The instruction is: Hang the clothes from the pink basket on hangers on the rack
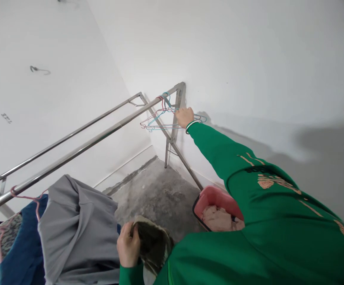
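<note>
My right hand point(185, 117), with a bracelet at the wrist, is stretched out to the far end of a metal rail point(112, 130). Its fingers are closed around part of a bunch of thin blue and pink clothes hangers point(159, 118), whose hooks still sit over the rail. Low in the view, my left hand point(128, 244) grips the edge of a dark olive garment point(152, 243) with a pale edge. Most of that garment is hidden by my green sleeve. Just left of this hand hangs a grey garment point(79, 229).
A blue garment point(26, 237) and a patterned one point(4, 245) hang at the lower left on pink hangers. On the concrete floor point(156, 190) stands a pink basin point(219, 196) with pale clothes point(217, 217) inside. White walls meet behind the rack, with a hook point(39, 70) on the left one.
</note>
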Available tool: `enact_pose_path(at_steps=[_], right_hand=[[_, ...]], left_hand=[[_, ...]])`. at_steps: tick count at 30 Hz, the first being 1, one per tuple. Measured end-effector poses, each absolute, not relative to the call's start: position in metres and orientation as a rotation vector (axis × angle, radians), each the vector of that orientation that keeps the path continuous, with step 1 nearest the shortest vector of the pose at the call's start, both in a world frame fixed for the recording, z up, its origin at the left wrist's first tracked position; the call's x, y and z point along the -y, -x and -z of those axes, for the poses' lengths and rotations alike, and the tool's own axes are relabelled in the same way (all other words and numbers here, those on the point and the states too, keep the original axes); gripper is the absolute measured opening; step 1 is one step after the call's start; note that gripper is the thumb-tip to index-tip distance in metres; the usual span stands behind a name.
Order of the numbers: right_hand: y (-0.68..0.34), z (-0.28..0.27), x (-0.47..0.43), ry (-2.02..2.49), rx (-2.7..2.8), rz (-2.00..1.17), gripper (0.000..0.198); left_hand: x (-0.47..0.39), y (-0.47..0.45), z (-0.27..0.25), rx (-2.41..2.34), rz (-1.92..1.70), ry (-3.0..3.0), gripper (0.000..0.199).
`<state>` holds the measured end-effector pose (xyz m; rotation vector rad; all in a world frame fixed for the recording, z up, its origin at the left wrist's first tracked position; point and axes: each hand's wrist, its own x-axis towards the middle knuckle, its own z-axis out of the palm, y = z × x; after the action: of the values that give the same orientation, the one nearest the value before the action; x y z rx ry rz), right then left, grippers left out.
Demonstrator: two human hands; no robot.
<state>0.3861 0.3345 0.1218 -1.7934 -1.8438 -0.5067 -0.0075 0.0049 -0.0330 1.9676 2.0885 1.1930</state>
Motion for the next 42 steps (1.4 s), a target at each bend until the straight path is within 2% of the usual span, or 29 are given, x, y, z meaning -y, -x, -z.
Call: enact_pose_path(at_steps=[9,17,22,25,28,37,42], right_hand=[[-0.366,-0.117,-0.325,1.657,1.81,0.206,0.03],[-0.346,-0.117,-0.302,1.373,1.664,-0.03,0.012],[-0.327,-0.055,-0.238,1.123,1.602,-0.237,0.014],[-0.306,0.0,-0.175,0.954,1.569,-0.538,0.022],[-0.284,0.032,-0.115,0.879,1.627,-0.826,0.029],[-0.284,0.03,-0.026,0.885,1.746,-1.188,0.023],[-0.265,0.038,-0.012,0.9,1.909,-1.272,0.024]], left_hand=[[-0.022,0.003,0.03,-2.121,-1.073,-1.974,0.026],[-0.025,-0.007,0.023,-2.182,-0.847,-2.072,0.025],[-0.024,-0.003,0.012,-2.263,-0.882,-1.938,0.03],[-0.029,0.007,0.003,-2.276,-0.937,-1.807,0.03],[-0.036,0.022,0.0,-2.307,-0.938,-1.703,0.03],[-0.035,0.038,0.007,-2.514,-0.76,-1.763,0.017],[-0.037,0.029,0.016,-2.387,-0.69,-1.798,0.016]])
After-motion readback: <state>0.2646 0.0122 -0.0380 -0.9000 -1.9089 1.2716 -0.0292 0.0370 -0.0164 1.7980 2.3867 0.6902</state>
